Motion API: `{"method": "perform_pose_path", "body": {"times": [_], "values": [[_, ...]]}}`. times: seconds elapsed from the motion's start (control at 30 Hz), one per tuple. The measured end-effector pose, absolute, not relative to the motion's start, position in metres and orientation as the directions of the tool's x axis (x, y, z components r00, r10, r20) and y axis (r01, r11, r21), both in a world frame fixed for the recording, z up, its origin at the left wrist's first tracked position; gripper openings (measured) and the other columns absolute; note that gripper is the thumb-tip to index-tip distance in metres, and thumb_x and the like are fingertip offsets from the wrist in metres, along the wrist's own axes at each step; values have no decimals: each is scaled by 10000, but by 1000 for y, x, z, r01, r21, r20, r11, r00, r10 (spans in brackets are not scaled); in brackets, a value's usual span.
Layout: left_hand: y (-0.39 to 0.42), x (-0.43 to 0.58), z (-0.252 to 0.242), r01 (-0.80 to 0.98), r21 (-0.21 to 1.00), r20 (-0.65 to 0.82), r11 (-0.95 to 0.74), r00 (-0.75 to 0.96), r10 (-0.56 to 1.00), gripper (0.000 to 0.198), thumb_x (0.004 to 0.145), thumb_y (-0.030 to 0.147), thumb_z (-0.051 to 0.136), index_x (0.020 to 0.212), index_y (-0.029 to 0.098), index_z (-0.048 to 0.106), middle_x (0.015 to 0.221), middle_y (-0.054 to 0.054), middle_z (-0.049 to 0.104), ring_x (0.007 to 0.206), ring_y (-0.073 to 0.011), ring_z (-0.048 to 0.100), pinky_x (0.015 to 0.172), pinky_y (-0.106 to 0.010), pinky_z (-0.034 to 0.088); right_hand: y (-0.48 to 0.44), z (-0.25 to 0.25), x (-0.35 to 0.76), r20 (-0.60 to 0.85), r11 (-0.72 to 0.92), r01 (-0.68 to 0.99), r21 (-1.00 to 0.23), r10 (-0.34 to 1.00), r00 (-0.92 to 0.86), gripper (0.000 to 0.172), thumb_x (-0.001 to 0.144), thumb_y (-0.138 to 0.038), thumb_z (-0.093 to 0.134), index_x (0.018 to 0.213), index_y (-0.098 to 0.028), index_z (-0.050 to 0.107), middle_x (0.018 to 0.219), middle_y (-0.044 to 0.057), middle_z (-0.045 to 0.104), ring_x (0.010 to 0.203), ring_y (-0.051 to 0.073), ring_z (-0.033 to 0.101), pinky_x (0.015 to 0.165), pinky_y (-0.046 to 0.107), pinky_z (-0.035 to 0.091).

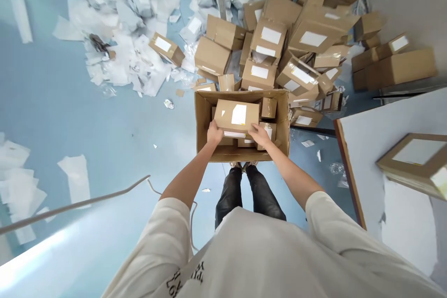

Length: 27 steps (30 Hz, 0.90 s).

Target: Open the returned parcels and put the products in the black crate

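Both my hands grip one brown parcel with a white label over a large open cardboard box on the blue floor. My left hand holds the parcel's left near corner with curled fingers. My right hand clasps its right near edge. Inside the big box lie several smaller parcels, partly hidden under the held one. My legs and shoes stand just behind the box.
A heap of labelled cardboard parcels lies beyond the box. White paper and plastic scraps litter the floor at left. A white table with a flat box stands at right. A cable runs across the lower left.
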State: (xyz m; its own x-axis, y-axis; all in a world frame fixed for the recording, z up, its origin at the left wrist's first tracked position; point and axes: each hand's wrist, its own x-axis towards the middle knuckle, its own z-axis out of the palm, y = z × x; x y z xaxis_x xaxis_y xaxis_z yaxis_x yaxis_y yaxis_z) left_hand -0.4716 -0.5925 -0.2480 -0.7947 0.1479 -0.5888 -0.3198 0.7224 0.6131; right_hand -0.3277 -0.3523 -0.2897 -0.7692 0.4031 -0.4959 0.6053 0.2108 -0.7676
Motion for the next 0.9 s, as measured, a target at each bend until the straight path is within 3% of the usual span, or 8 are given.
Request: {"method": "perform_pose_path", "body": {"times": [0.13,0.3,0.43,0.67,0.9], "values": [[-586,-484,-161,-197,635,-508,747,-835,212,628,884,140,614,1506,191,688,1559,-181,695,1505,-411,645,1307,-525,507,-358,-195,-324,-527,201,659,-725,454,-719,517,864,-310,814,1370,-211,851,1529,145,776,1464,360,720,1367,603,467],[-566,-505,-74,-2,635,-371,772,-878,302,494,943,126,567,1404,186,735,1453,-178,752,1457,-398,673,1259,-502,535,-355,-104,-313,-401,275,590,-759,516,-757,457,908,-281,755,1345,-215,875,1459,112,826,1370,329,774,1306,533,541],[-534,-509,-24,113,690,-259,715,-884,389,514,955,113,580,1438,158,749,1476,-185,769,1479,-390,675,1280,-481,521,-338,-56,-296,-273,295,532,-794,608,-745,448,903,-276,765,1332,-221,880,1462,113,824,1363,339,774,1290,537,555],[-440,-480,30,283,755,-116,592,-830,545,627,951,127,599,1566,136,716,1582,-183,744,1508,-395,672,1324,-501,498,-276,0,-244,-110,281,484,-829,767,-633,477,869,-291,762,1322,-203,883,1451,127,819,1367,353,763,1266,526,579],[-341,-417,46,380,813,-45,442,-715,698,662,991,147,571,1641,215,683,1468,-125,819,1440,-361,719,1279,-469,530,-205,24,-156,-117,222,551,-804,851,-512,467,869,-287,749,1303,-196,893,1464,130,825,1351,343,786,1296,529,555]]}}
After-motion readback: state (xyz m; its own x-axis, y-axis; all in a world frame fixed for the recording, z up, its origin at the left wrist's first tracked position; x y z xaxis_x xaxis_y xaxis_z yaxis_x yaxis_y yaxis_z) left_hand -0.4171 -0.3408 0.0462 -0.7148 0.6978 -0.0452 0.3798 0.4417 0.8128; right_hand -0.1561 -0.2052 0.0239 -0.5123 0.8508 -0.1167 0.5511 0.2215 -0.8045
